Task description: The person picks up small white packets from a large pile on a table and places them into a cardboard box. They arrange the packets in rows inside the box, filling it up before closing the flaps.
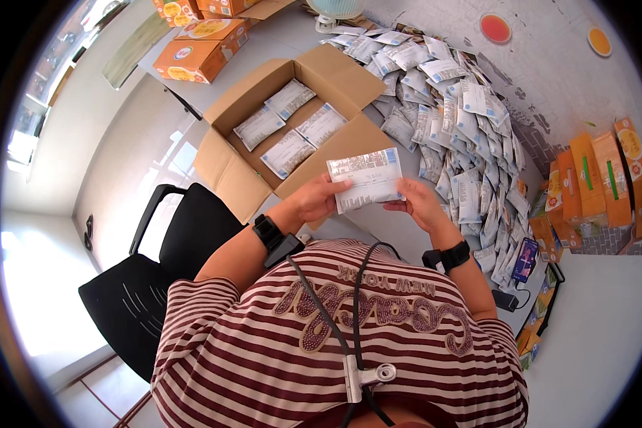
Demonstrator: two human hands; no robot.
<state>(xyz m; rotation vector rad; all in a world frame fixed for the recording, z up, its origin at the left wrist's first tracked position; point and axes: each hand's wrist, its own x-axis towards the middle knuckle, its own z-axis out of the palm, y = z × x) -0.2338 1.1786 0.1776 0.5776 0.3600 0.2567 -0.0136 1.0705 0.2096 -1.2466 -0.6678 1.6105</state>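
Observation:
Between both hands I hold a flat white sealed packet (367, 179) with print and a blue corner patch. My left hand (319, 197) grips its left edge, thumb on top. The right edge is pinched by my right hand (416, 200). Just beyond sits an uncovered cardboard box (257, 184), its flaps spread outward. Several similar packets (321, 124) lie flat inside it, in two rows on the bottom. A large heap of such packets (428, 112) covers the table to the right of the box.
Orange printed cartons (200, 51) stand at the far left of the table, more orange boxes (604, 171) at the right. A phone (525, 259) leans by the heap, near a black adapter (505, 300). A black chair (192, 230) is at my left. Behind is a fan (336, 8).

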